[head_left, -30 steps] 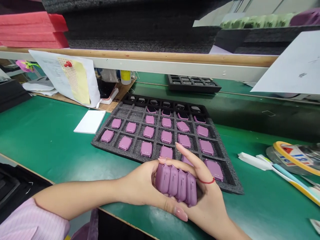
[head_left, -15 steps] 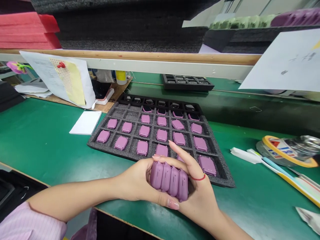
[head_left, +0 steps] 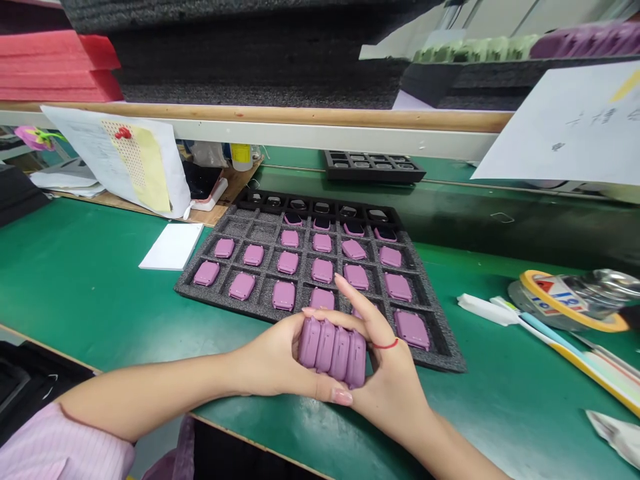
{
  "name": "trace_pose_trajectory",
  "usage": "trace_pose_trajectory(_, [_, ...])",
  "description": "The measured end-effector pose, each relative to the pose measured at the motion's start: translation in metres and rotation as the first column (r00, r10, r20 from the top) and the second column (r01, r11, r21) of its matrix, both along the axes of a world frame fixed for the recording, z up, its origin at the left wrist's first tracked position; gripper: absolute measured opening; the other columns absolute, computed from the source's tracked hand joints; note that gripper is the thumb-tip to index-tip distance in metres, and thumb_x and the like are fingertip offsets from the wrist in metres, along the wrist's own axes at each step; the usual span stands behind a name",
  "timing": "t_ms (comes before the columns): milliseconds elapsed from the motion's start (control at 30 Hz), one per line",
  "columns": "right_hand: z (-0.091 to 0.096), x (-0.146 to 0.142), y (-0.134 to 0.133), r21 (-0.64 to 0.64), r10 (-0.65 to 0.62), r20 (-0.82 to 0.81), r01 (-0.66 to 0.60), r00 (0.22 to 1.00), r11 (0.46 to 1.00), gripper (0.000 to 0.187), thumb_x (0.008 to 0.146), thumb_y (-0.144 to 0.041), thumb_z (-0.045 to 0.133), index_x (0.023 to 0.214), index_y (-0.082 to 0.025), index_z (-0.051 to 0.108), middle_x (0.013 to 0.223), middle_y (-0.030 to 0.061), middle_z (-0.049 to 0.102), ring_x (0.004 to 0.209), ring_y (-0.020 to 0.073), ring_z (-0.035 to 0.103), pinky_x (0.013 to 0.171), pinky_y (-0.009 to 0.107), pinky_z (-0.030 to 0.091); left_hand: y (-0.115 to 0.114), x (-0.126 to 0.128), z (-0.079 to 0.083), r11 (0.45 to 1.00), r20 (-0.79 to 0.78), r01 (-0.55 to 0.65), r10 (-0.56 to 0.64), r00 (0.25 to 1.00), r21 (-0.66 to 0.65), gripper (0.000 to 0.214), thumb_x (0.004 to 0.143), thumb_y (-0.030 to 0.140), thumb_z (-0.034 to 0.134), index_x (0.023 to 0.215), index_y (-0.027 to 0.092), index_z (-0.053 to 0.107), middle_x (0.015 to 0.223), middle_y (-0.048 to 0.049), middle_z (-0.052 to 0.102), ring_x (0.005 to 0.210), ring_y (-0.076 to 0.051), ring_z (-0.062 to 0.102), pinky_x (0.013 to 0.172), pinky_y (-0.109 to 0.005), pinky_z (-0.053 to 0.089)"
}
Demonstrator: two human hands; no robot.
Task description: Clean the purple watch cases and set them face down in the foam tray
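Observation:
Both hands cup a row of several purple plastic housings (head_left: 333,350) stood on edge, side by side, just above the table's near edge. My left hand (head_left: 273,363) grips the stack from the left, thumb underneath. My right hand (head_left: 387,380), with a red ring, closes on it from the right, its forefinger raised. Right behind the hands lies a dark foam tray (head_left: 450,350) whose square pockets hold many more purple housings (head_left: 284,294); the far-left pockets stand empty.
A white card (head_left: 173,245) lies left of the tray on the green table (head_left: 90,293). Further black trays (head_left: 373,165) sit behind. Tape rolls (head_left: 570,300) and a toothbrush-like tool (head_left: 560,343) lie at right. Papers (head_left: 120,157) hang from the shelf rail.
The hands and the stack have shifted slightly left and closer together; the view has drifted a little. The grip is the same.

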State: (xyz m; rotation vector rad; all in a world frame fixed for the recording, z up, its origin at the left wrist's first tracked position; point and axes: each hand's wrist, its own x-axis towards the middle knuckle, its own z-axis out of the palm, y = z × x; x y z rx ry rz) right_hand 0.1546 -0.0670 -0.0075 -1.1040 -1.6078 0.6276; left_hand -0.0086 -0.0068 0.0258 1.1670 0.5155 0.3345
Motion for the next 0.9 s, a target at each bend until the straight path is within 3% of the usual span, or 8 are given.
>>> trace_pose_trajectory(100, [0.001, -0.001, 0.001, -0.017, 0.001, -0.021, -0.002, 1.0, 1.0, 0.096, 0.077, -0.02, 0.079, 0.157, -0.028, 0.028, 0.123, 0.0069, 0.075, 0.099, 0.0219, 0.077, 0.066, 0.025, 0.067, 0.001, 0.001, 0.001, 1.0, 0.007, -0.001, 0.001, 1.0, -0.004, 0.051, 0.059, 0.016, 0.09, 0.104, 0.019, 0.068, 0.089, 0.0004, 0.067, 0.084, -0.017, 0.062, 0.082, -0.035, 0.054])
trace_pose_trajectory(367, [0.006, 0.0, 0.0, 0.055, -0.014, 0.093, 0.009, 0.996, 0.998, 0.094, 0.081, -0.025, 0.078, 0.158, -0.029, 0.027, 0.125, 0.0062, 0.074, 0.11, 0.0241, 0.073, 0.096, 0.037, 0.062, 0.001, 0.0, 0.0, 0.999, 0.028, -0.022, 0.021, 0.999, 0.04, 0.055, 0.059, 0.013, 0.089, 0.109, 0.02, 0.068, 0.093, 0.0003, 0.067, 0.088, -0.016, 0.064, 0.088, -0.034, 0.053])
trace_pose_trajectory(567, [0.0, -0.001, 0.0, 0.157, 0.026, 0.213, -0.06, 0.977, 0.986, 0.087, 0.09, -0.027, 0.07, 0.161, -0.03, 0.019, 0.127, 0.0061, 0.072, 0.121, 0.0231, 0.068, 0.107, 0.041, 0.055, 0.001, 0.0, -0.006, 0.99, 0.034, -0.075, 0.072, 0.997, 0.118, 0.044, 0.063, 0.028, 0.09, 0.1, 0.015, 0.069, 0.096, -0.0037, 0.067, 0.093, -0.019, 0.063, 0.086, -0.032, 0.051])
trace_pose_trajectory(700, [0.002, -0.001, -0.003, 0.214, 0.041, 0.294, -0.107, 0.955, 0.971, 0.093, 0.088, -0.03, 0.074, 0.161, -0.028, 0.017, 0.142, 0.0102, 0.061, 0.137, 0.0267, 0.054, 0.118, 0.048, 0.043, -0.002, -0.001, -0.004, 0.974, -0.035, -0.141, 0.149, 0.988, 0.179, 0.046, 0.059, 0.03, 0.092, 0.097, 0.014, 0.071, 0.094, -0.0048, 0.071, 0.091, -0.02, 0.065, 0.087, -0.033, 0.053])
trace_pose_trajectory(800, [0.007, 0.003, -0.002, 0.164, 0.03, 0.157, -0.056, 0.987, 0.985, 0.101, 0.08, -0.057, 0.076, 0.16, -0.026, 0.022, 0.154, 0.0134, 0.049, 0.143, 0.0315, 0.046, 0.121, 0.052, 0.036, -0.004, -0.004, -0.001, 0.925, -0.022, -0.201, 0.219, 0.975, 0.321, 0.052, 0.059, 0.03, 0.093, 0.105, 0.015, 0.073, 0.1, -0.007, 0.075, 0.096, -0.023, 0.068, 0.092, -0.035, 0.053])
trace_pose_trajectory(900, [0.006, 0.01, 0.003, -0.018, -0.003, -0.157, 0.001, 0.988, 1.0, 0.069, 0.094, -0.066, 0.048, 0.152, -0.029, 0.04, 0.146, 0.0118, 0.057, 0.135, 0.0275, 0.056, 0.114, 0.046, 0.047, -0.005, -0.007, 0.0, 0.853, 0.019, -0.218, 0.238, 0.971, 0.475, 0.05, 0.063, 0.032, 0.091, 0.108, 0.017, 0.074, 0.106, -0.0076, 0.077, 0.099, -0.023, 0.07, 0.096, -0.035, 0.053])
